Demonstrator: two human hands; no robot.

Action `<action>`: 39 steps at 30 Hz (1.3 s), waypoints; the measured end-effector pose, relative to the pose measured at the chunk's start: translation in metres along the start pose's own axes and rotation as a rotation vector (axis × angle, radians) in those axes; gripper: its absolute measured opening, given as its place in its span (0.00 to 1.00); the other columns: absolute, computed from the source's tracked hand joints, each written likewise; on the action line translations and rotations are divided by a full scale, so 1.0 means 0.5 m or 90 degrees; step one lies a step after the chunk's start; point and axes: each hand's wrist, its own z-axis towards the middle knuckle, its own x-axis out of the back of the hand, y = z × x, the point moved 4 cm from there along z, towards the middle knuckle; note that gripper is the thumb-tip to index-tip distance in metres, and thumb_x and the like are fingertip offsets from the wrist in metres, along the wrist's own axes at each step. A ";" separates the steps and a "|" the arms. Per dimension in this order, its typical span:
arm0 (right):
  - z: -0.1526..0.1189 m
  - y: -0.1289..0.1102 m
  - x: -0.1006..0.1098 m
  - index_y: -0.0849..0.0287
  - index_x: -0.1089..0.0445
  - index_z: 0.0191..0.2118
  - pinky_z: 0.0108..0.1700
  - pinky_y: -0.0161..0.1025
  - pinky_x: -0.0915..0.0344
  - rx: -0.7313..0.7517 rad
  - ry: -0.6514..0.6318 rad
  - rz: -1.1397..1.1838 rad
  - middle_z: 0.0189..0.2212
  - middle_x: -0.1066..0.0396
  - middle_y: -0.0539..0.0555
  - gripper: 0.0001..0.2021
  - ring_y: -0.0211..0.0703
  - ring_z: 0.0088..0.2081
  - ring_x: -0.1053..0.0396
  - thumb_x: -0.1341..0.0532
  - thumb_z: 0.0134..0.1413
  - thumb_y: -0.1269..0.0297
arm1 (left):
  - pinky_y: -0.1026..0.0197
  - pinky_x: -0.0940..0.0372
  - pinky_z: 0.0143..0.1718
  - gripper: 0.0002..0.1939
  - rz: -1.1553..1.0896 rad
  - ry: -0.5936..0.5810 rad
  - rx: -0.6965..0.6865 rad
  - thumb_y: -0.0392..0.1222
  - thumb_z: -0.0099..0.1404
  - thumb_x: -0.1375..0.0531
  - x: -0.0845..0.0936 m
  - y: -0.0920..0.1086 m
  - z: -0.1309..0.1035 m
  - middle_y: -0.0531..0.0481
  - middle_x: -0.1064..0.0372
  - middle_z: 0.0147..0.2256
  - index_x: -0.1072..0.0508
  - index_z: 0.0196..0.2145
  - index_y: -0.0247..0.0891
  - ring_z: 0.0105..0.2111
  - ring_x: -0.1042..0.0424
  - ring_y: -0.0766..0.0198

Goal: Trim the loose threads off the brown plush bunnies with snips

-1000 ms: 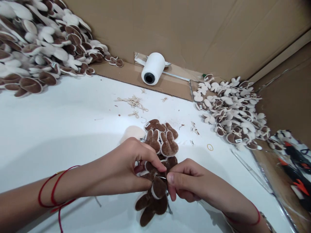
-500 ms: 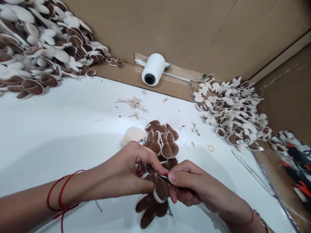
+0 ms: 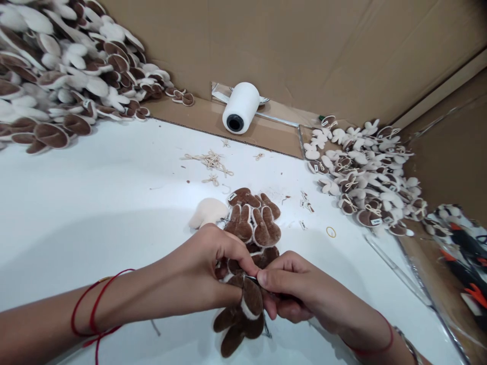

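Observation:
My left hand (image 3: 201,271) pinches a small brown plush bunny-ear piece (image 3: 252,294) with a white edge, between thumb and forefinger. From the right, my right hand (image 3: 300,284) is closed on a thin, dark, shiny tool (image 3: 251,279) whose tip meets the plush; fingers cover most of it, so its kind is unclear. Below the hands hangs or lies another brown plush bunny piece (image 3: 238,324), with dark thread beside it. More brown plush bunny pieces (image 3: 266,228) lie in a row just beyond, next to a cream plush piece (image 3: 209,212).
Plush pieces are heaped at left (image 3: 76,76), and bow-tied ones at right (image 3: 365,177). A white thread cone (image 3: 241,107) rests by the cardboard wall (image 3: 285,56). Cord bows (image 3: 209,159), small labels (image 3: 306,203) and a yellow rubber band (image 3: 331,232) dot the table. Orange-black handled tools (image 3: 467,258) lie far right.
My right fingers have shifted slightly left, closer to my left fingertips, with the thin tool against the plush. My left hand keeps its hold; the rest looks unchanged.

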 end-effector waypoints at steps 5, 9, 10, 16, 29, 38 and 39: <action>0.004 0.006 0.003 0.65 0.30 0.20 0.16 0.32 0.66 -0.004 0.002 0.001 0.09 0.47 0.42 0.23 0.26 0.13 0.58 0.37 0.55 0.49 | 0.68 0.44 0.23 0.06 0.012 -0.029 0.035 0.39 0.55 0.34 -0.007 -0.001 -0.002 0.50 0.27 0.27 0.18 0.31 0.38 0.25 0.33 0.67; 0.004 0.012 0.002 0.65 0.29 0.20 0.16 0.31 0.66 -0.015 -0.001 0.013 0.10 0.48 0.42 0.21 0.26 0.13 0.57 0.36 0.54 0.51 | 0.68 0.46 0.22 0.05 -0.006 -0.028 0.019 0.37 0.55 0.35 -0.008 -0.002 -0.001 0.51 0.27 0.26 0.18 0.30 0.37 0.23 0.35 0.70; 0.004 0.014 0.002 0.65 0.29 0.20 0.16 0.31 0.66 -0.015 0.000 0.018 0.10 0.48 0.42 0.21 0.26 0.14 0.57 0.36 0.54 0.52 | 0.69 0.46 0.22 0.05 -0.015 -0.029 0.017 0.36 0.55 0.35 -0.008 -0.002 0.000 0.51 0.27 0.26 0.18 0.30 0.36 0.23 0.36 0.70; 0.005 0.020 0.002 0.65 0.28 0.21 0.16 0.31 0.66 -0.028 0.005 0.024 0.11 0.48 0.43 0.21 0.27 0.14 0.56 0.35 0.52 0.50 | 0.68 0.45 0.23 0.05 -0.031 -0.043 0.042 0.33 0.53 0.35 -0.011 -0.006 0.000 0.50 0.25 0.27 0.19 0.29 0.34 0.25 0.34 0.69; 0.008 0.012 0.003 0.63 0.32 0.19 0.16 0.32 0.66 -0.019 0.017 0.001 0.10 0.52 0.40 0.23 0.26 0.14 0.61 0.35 0.52 0.47 | 0.67 0.46 0.23 0.06 0.041 -0.049 0.084 0.40 0.55 0.35 0.000 0.004 -0.003 0.52 0.27 0.27 0.20 0.31 0.38 0.25 0.35 0.68; -0.016 -0.023 0.002 0.63 0.35 0.19 0.18 0.32 0.67 0.083 0.057 0.019 0.13 0.54 0.41 0.24 0.26 0.16 0.62 0.36 0.54 0.49 | 0.69 0.38 0.33 0.19 -0.195 -0.014 0.018 0.37 0.58 0.38 0.014 0.023 -0.009 0.55 0.30 0.35 0.32 0.48 0.40 0.35 0.33 0.67; -0.019 -0.026 0.002 0.64 0.35 0.19 0.18 0.32 0.67 0.091 0.059 0.021 0.13 0.53 0.41 0.23 0.26 0.16 0.61 0.36 0.54 0.49 | 0.68 0.38 0.35 0.20 -0.223 -0.023 0.016 0.38 0.58 0.38 0.014 0.022 -0.010 0.54 0.30 0.37 0.32 0.49 0.40 0.36 0.32 0.67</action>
